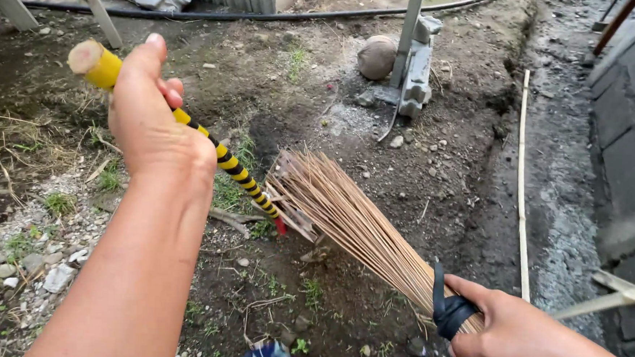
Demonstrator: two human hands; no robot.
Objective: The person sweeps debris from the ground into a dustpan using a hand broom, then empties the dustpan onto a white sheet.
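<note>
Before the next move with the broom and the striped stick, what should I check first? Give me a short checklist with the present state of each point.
1. Left hand grips the yellow and black striped stick near its top: ok.
2. Right hand grips the stick broom at its dark binding: ok.
3. Broom bristles reach the wooden piece at the stick's lower end: ok.
4. What the lower end of the striped stick carries: cannot tell, the bristles cover it.
5. Ground nearby free of obstacles: not ok, a concrete block and a thin bamboo strip lie close.
</note>
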